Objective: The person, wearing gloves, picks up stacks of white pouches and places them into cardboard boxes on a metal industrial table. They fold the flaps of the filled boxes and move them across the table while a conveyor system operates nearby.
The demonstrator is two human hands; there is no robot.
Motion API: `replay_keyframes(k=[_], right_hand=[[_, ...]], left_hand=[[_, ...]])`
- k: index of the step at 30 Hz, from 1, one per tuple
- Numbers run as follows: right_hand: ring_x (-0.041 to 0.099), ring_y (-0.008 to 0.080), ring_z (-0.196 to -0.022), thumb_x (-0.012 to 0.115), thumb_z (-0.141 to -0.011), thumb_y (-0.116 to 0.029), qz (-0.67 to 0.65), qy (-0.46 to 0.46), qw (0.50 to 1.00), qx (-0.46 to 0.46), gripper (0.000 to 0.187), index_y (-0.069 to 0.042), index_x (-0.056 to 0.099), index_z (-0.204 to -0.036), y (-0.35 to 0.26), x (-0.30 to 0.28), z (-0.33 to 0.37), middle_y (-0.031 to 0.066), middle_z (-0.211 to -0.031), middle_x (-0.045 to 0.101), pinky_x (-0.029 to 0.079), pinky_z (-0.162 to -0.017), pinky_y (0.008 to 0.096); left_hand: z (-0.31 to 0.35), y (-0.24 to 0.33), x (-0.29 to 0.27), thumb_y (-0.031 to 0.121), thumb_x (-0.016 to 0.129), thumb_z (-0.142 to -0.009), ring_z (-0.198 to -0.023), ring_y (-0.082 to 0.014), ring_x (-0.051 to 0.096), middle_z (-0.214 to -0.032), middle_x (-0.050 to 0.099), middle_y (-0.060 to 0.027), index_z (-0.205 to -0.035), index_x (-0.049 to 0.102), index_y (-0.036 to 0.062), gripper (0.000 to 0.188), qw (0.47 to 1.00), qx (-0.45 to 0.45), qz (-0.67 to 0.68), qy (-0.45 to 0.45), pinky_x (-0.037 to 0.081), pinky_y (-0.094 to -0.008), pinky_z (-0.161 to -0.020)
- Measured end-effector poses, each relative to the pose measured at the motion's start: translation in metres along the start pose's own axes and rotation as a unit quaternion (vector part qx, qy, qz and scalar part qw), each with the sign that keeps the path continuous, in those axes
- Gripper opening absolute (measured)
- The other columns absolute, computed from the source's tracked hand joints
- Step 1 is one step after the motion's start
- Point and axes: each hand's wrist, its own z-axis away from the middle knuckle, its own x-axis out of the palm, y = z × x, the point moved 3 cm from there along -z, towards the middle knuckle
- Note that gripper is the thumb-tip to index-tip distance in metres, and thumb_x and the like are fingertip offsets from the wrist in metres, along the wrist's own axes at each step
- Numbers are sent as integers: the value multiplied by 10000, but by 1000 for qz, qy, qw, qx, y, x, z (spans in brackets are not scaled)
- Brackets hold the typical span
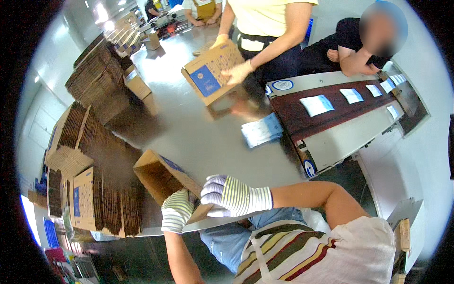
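Observation:
An opened cardboard box (151, 165) lies tilted at the near edge of the metal table, its brown inside showing. My left hand (177, 210), in a striped knitted glove, is closed at the box's near opening; its fingertips are partly hidden by the cardboard. Gloved the same way, my right hand (231, 194) has its fingers bent over the box's right-hand edge, by a flap. Across the table a person in a yellow top holds another box (205, 78), brown with a blue panel, in two gloved hands.
Flattened cartons (85, 199) stand in thick stacks along the left, with a taller pile (97, 78) behind. A conveyor (326, 123) at the right carries white-and-blue packets (317, 105). More packets (261, 130) lie at its end. Another person leans beside the conveyor.

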Motion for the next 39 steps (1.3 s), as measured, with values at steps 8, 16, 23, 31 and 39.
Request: replay_keyframes(k=[8,16,23,31,39], right_hand=[[576,336,-854,564,-804,-302,202,-170,955,133,325,-30,604,-977,130,-114,63,180,-882,612,456,-784,432],[541,333,-1073,667,-742,-175,343,-362,741,451,497,-98,512,-1207,276,-316,158,179,-1141,574,430,-907,410],[614,328,-896,647,-649,-144,254,-493,768,321,412,-34,604,-1044,277,-243,94,191,-982,634,477,-762,411],[621,298,-847,747,-641,-347,148,-499,786,334,522,28,624,-983,275,-112,45,181,-904,653,475,-766,372],[503,346,-1078,763,-564,-402,262,-446,831,204,774,28,484,-1145,127,-42,78,221,-1132,534,378,-956,454]], left_hand=[[6,-4,-2,270,539,-821,-762,-348,585,-773,613,-169,-807,584,35,239,1000,-7,4,23,461,-444,-690],[-2,8,-8,276,515,-840,-784,-331,616,-816,637,-169,-842,616,36,260,1000,-12,-12,14,487,-432,-699],[5,1,-4,264,554,-810,-743,-354,582,-758,607,-173,-773,587,36,233,999,-10,15,44,459,-447,-676],[-2,2,-5,257,569,-782,-782,-338,601,-797,624,-180,-842,606,40,228,1000,-18,0,20,476,-424,-705],[1,5,-9,309,500,-837,-803,-357,614,-833,632,-208,-833,617,15,317,999,-25,20,7,485,-448,-724]])
